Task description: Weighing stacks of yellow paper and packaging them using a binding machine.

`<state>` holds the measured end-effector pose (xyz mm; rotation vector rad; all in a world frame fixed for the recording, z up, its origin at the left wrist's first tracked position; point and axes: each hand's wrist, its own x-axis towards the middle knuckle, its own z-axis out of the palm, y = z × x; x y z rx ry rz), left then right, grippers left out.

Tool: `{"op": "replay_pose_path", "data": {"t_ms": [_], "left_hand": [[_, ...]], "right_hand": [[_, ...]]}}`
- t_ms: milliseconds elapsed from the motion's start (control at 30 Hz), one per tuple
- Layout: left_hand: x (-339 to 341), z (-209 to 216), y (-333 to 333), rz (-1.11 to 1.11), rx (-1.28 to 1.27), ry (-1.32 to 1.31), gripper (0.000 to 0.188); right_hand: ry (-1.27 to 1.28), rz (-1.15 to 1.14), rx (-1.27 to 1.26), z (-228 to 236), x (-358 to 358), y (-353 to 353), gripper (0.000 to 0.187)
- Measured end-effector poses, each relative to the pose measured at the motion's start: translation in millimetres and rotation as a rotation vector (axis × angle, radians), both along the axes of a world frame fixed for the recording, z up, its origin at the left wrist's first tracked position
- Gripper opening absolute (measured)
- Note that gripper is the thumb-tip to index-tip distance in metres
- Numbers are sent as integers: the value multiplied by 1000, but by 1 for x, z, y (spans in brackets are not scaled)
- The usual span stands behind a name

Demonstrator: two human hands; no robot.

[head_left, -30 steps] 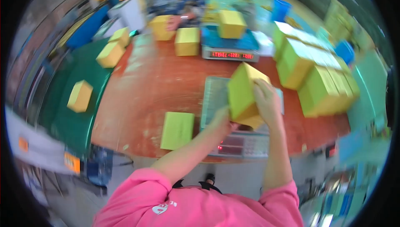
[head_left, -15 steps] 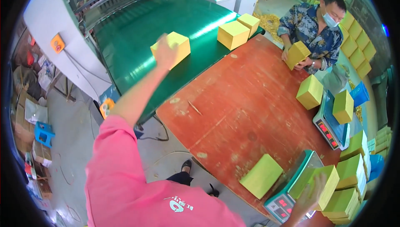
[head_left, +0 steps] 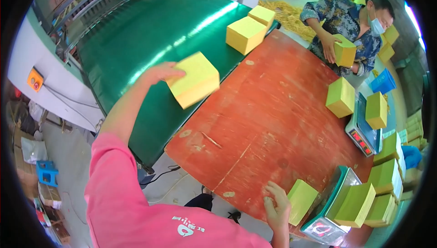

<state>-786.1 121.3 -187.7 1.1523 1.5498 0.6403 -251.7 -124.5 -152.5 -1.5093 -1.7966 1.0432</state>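
My left hand (head_left: 168,71) grips the left side of a yellow paper block (head_left: 195,80), which is slightly tilted at the edge of the green conveyor belt (head_left: 136,52). Low over the red tabletop (head_left: 255,125), my right hand (head_left: 276,207) is open, fingers apart, with nothing in it. Just right of that hand lies another yellow block (head_left: 302,200). Beside it, a near scale (head_left: 330,225) carries a further yellow paper block (head_left: 356,206).
Two yellow blocks (head_left: 246,34) sit at the belt's far end. Across the table, a co-worker (head_left: 339,20) holds a block (head_left: 344,51). A second scale (head_left: 364,129) bears a block (head_left: 376,110). Stacked paper (head_left: 384,175) stands at the right. A blue stool (head_left: 47,173) is on the floor.
My left hand has brought its paper block toward me and rightward across the belt. My right hand has left the block on the near scale and moved left. The co-worker has turned their block.
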Motion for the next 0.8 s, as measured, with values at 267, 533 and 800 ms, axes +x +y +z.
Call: {"op": "replay_pose_path", "data": {"t_ms": [267,533,800], "left_hand": [[302,9,-72,-987,148,212,66],[391,-20,-234,-88,546,0,69],[451,-55,-419,844,-225,-834,70]], "right_hand": [[-246,111,476,19,14,57,47],[-436,268,-52,-5,101,3,60],[-297,294,15,-24,95,-26,51]]}}
